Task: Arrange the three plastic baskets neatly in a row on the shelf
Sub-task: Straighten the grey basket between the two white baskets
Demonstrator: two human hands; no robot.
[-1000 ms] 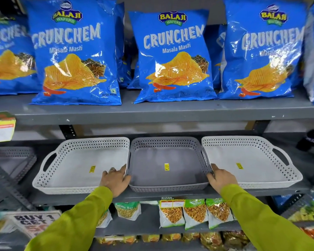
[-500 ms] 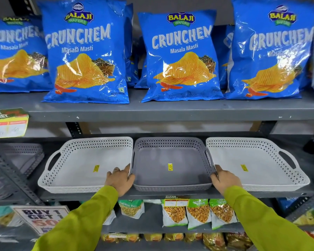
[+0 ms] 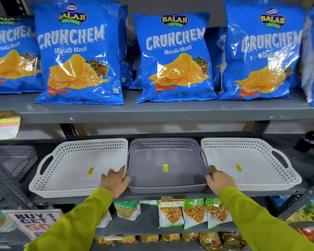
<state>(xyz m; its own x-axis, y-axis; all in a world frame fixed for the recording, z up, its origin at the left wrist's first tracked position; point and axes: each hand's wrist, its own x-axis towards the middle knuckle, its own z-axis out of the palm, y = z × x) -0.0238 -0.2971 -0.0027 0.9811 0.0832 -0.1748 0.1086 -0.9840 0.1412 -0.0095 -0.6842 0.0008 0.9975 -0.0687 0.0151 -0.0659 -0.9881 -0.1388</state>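
Two green-sleeved arms reach toward a grey metal shelf [image 3: 152,195], where the left hand [image 3: 115,180] and right hand [image 3: 218,180] clasp the near corners of a shallow grey perforated plastic basket [image 3: 166,164], fingers curled over its rim; it sits mid-row, touching a white perforated plastic basket with side handles [image 3: 76,165] on its left and a matching white basket [image 3: 250,163] on its right, the front edges roughly level; a hard shove could likely skew the neighbours or nudge a basket over the shelf lip; above, blue crisp packets [image 3: 172,57] line the upper shelf
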